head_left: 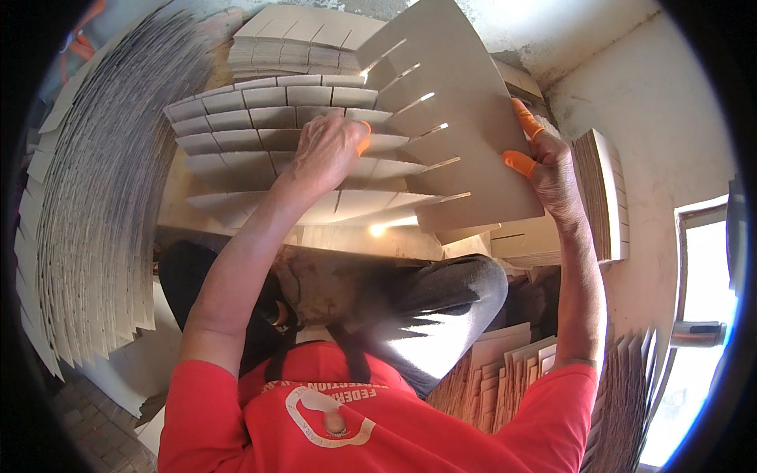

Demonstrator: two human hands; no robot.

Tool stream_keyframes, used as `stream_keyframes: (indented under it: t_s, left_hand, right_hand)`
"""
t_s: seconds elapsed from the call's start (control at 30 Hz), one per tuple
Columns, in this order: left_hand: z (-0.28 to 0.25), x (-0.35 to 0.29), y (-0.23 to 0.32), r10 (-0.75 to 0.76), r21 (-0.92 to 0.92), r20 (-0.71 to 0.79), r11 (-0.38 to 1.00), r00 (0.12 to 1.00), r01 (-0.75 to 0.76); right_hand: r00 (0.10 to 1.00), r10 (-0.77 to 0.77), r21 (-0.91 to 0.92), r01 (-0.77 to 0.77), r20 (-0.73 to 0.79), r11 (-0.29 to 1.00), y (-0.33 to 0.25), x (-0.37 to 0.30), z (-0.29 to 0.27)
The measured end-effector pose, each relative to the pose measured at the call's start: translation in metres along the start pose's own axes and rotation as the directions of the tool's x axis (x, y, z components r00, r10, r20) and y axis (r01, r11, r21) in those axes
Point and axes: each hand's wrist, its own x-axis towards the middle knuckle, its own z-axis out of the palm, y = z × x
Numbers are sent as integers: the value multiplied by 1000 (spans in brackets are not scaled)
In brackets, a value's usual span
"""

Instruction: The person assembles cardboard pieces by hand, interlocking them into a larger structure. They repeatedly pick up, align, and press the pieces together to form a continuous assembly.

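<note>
In my right hand (552, 169) is a large slotted cardboard sheet (465, 102), tilted upright. Its thumb and forefinger wear orange finger covers and lie on the sheet's right edge; the other fingers are partly hidden. The sheet's slots face left, meeting the ends of several standing slotted cardboard strips (244, 140) set in rows. My left hand (330, 148) is closed over the top of these strips near the middle, an orange cover on one digit. Its fingertips are hidden among the strips, which it appears to grip.
A tall stack of cardboard sheets (102, 181) stands at left. Behind the strips lies a pile of slotted cardboard (296, 43). More stacked cardboard (603, 197) leans by the right wall, with further sheets (505, 370) beside my right leg. A bright window (698, 315) is at far right.
</note>
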Motion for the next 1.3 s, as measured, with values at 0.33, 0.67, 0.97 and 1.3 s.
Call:
stream_keyframes:
  t_s: [0.33,0.67,0.97,1.3]
  left_hand:
    - [-25,71,-44,-123,38,-96,991,988,127]
    - [15,115,-94,29,67,-18,997,999,-28]
    - [23,113,-81,-10,86,79,996,997,3]
    - [34,105,-93,-16,-11,-82,1000,997,16]
  right_hand:
    - [995,99,24,-98,-6,995,-1,-14,-2]
    - [993,116,-3,-116,6,993,-4,-12,-3]
    - [997,70,45,-71,36,996,4,-5,-7]
    - [994,105,111,-104,-5,988,4,-12,-6]
